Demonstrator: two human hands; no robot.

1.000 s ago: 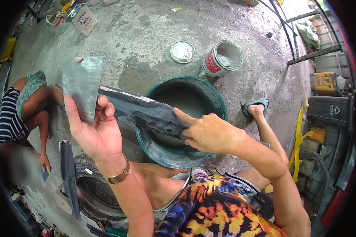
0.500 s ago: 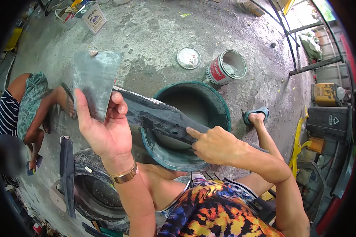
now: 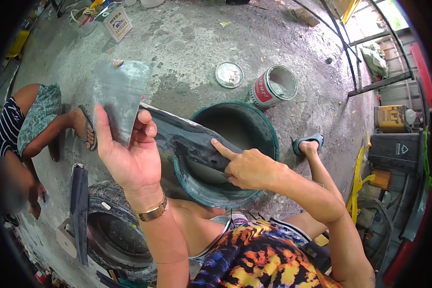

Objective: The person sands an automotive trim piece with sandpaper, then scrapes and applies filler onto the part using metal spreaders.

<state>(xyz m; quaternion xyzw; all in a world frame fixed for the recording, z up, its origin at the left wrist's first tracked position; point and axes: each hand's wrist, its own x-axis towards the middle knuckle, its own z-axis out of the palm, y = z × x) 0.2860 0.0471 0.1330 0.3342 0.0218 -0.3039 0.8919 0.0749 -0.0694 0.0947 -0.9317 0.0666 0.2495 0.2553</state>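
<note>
My left hand (image 3: 134, 153) is closed on a flat grey metal plate (image 3: 120, 96), which stands up from the fingers with a small lump at its top edge. A long dark panel (image 3: 182, 139) with a pale upper edge lies across the green basin (image 3: 225, 194), behind my left hand. The right hand (image 3: 254, 168) is at the panel's near end, index finger stretched out on its dark, wet-looking surface and the other fingers curled. Whether those fingers grip the panel's edge is hidden. Cloudy water (image 3: 211, 174) shows in the basin.
Beyond the basin stand an open can (image 3: 262, 91) and its round lid (image 3: 229, 75). A tire (image 3: 110, 192) and another dark strip (image 3: 79, 211) are at lower left. A crouching person (image 3: 38, 120) is at the left. A metal frame (image 3: 384, 83) stands at upper right.
The plate, the panel and my left hand have shifted right in view. My right index finger has moved along the panel. The other person's leg and hands have changed position.
</note>
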